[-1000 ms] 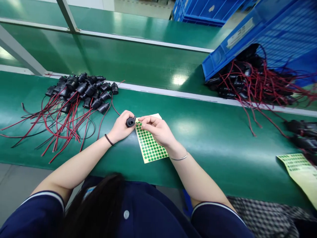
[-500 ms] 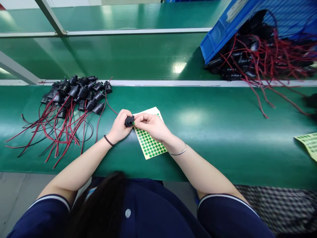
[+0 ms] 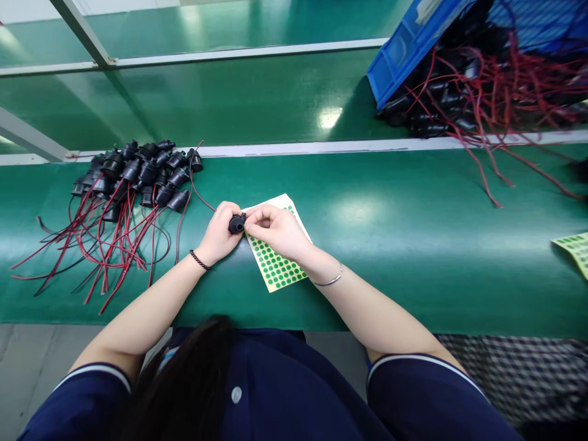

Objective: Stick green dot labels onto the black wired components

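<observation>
The left hand (image 3: 220, 234) is closed around a small black connector (image 3: 237, 224), holding it with one end turned toward the other hand, probably so that face is presented to it. The right hand (image 3: 275, 231) has its fingertips pinched narrow and pressed against that end of the connector; whether a sticker sits between them cannot be told. Both hands rest over the top of a yellow sheet of green dot stickers (image 3: 277, 266), which lies flat just under the right wrist, likely kept there for short reaches.

At ten o'clock from the hands, a pile of black connectors with red and black leads (image 3: 138, 177) lies with its wires fanned toward the near edge. At two o'clock, a tipped blue crate (image 3: 399, 55) spills more wired parts (image 3: 478, 92). At three o'clock, a second sticker sheet (image 3: 574, 248) shows at the frame edge. All rest on a glossy green belt (image 3: 413, 245) with pale rails.
</observation>
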Demonstrator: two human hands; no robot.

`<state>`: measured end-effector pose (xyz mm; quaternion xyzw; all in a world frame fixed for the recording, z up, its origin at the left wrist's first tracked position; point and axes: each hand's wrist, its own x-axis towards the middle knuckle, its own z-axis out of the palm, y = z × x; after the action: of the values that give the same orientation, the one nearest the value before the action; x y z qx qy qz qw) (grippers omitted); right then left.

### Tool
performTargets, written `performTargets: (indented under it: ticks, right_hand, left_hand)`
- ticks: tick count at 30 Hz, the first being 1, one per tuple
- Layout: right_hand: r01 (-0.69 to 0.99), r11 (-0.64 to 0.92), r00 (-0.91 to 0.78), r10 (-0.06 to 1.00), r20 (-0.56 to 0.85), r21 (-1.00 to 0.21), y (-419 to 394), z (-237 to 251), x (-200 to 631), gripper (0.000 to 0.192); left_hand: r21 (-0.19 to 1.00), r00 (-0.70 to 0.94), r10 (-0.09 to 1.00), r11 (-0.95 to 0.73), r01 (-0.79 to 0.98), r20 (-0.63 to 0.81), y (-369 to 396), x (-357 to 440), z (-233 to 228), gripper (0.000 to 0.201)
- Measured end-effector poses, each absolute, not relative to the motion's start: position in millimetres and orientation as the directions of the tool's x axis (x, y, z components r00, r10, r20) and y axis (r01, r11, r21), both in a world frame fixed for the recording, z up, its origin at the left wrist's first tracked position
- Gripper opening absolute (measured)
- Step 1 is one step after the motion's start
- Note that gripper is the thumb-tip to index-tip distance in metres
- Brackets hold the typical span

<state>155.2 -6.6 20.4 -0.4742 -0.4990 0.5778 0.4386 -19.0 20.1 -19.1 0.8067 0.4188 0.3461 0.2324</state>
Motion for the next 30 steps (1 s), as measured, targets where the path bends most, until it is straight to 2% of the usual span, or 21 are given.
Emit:
performTargets:
  ticks: [6, 12, 14, 17, 22, 25, 30]
  right_hand:
    - [0.131, 0.020, -0.100, 0.995, 0.007, -0.991, -11, 19, 153, 0.004]
    - [0.192, 0.145, -0.066, 0.989, 0.135, -0.971, -17, 20, 148, 0.007]
    - [0.154, 0.114, -0.054, 0.993, 0.107, -0.981, -18, 21, 147, 0.007]
    - [0.052, 0.016, -0.058, 0.998, 0.013, -0.999, -17, 22, 146, 0.021]
    - [-0.116, -0.121, -0.101, 0.989, -0.110, -0.986, -15, 23, 145, 0.023]
    - [-0.156, -0.157, -0.104, 0.984, -0.142, -0.975, -14, 21, 144, 0.022]
    - [-0.169, -0.167, -0.091, 0.984, -0.153, -0.971, -14, 18, 144, 0.024]
  left_hand:
    - [0.646, 0.407, 0.828, -0.557, 0.521, 0.386, 19, -19, -20, 0.019]
    - [0.609, 0.383, 0.800, -0.601, 0.518, 0.462, 17, -20, -22, 0.019]
    - [0.594, 0.374, 0.802, -0.596, 0.540, 0.466, 17, -20, -23, 0.018]
    - [0.580, 0.365, 0.794, -0.606, 0.544, 0.486, 16, -21, -22, 0.018]
    - [0.529, 0.367, 0.710, -0.697, 0.483, 0.601, 15, -19, -19, 0.021]
    - [0.521, 0.356, 0.687, -0.718, 0.461, 0.633, 15, -17, -19, 0.021]
    - [0.582, 0.328, 0.719, -0.691, 0.429, 0.612, 15, -14, -20, 0.024]
